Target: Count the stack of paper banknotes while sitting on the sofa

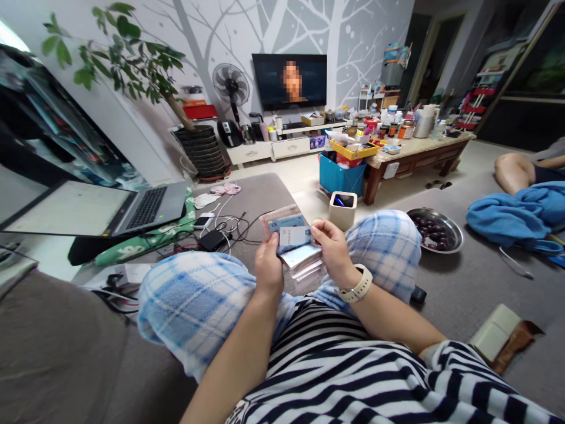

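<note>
Grey wall (220, 29) with white painted trees; one TV (289, 79) on that wall, lit up; one standing fan (231, 85) near it; one tall green plant (119, 65) in one dark round pot (200, 150); one low white TV stand (251, 152) under the screen; one low wooden table (410, 156) off to the right, full of bottles and jars, too many to count; one blue basket (339, 175) on the floor beside that table; one soft grey seat (260, 194) in front of the person; one open laptop (150, 206) on the left, on one green cloth (145, 250); one black charger (212, 239) with white cords; one cream cup (342, 210) with a blue thing inside; one steel plate (435, 231) of dark cherries, too many to count; one blue towel (514, 212) on the grey floor; one bare leg (514, 174) of another person at the right edge; two bent knees in blue plaid pants (194, 300); one pale watch (355, 284) on the right wrist; left hand (268, 266) closed around a small pile of cards in clear sleeves (300, 259), held up over the lap, between the knees; at least four sleeves, exact count not clear; right hand (333, 250) pinching the edge of the pile, thumb on top.
</note>
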A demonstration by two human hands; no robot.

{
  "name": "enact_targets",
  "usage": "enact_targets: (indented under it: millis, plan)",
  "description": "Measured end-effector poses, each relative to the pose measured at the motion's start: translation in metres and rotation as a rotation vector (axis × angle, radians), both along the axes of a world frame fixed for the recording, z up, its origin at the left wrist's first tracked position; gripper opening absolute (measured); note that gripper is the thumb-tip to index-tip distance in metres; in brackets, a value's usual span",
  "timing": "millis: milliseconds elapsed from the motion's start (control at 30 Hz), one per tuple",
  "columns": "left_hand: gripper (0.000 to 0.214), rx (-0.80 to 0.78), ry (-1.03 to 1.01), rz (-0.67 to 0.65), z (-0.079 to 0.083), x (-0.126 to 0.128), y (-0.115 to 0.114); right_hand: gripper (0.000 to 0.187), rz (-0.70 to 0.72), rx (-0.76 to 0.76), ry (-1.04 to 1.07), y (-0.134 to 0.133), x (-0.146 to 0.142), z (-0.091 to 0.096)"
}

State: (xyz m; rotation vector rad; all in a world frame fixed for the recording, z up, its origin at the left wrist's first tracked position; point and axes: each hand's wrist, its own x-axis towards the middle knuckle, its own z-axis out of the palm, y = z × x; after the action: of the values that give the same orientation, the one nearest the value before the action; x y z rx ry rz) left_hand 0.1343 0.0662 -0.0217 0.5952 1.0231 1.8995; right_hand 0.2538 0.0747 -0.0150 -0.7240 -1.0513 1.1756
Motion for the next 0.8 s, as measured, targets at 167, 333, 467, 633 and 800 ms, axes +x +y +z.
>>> enact_targets:
  millis: [167, 333, 467, 633, 800]
  plan:
    - [0.032, 0.002, 0.001, -0.023, -0.0002, -0.0004, 0.0, 0.021, -0.01, -0.008, -0.01, -0.0001, -0.0003, -0.0002]
    - [0.032, 0.008, 0.006, -0.02, 0.0001, -0.0005, -0.0004, 0.019, -0.006, -0.002, -0.002, 0.0009, -0.0007, -0.0015]
    - [0.033, 0.023, 0.002, -0.048, -0.0005, -0.0002, 0.0002, 0.017, 0.006, 0.006, -0.002, 0.0004, -0.0008, -0.0013]
    - [0.036, 0.033, -0.007, -0.079, -0.0026, -0.0003, 0.0021, 0.018, -0.004, -0.011, 0.0, 0.0009, -0.001, -0.0014]
    - [0.037, 0.055, -0.023, -0.157, -0.0036, -0.001, 0.0018, 0.017, -0.017, -0.013, 0.014, 0.0018, -0.002, -0.0028]
